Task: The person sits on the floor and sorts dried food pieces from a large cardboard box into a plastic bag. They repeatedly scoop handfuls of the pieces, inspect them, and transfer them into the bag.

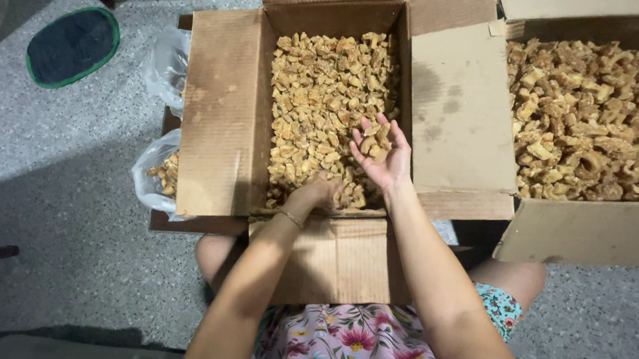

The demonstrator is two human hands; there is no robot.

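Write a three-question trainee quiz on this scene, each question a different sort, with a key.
1. True or false: the right hand is palm up with brown pieces lying in it.
2. Where is the left hand? A) in the pieces at the near edge of the middle box B) in the right box C) on the plastic bag
3. Fill in: the dark oval mat on the floor has a ____ rim.

Key: 1 true; 2 A; 3 green.
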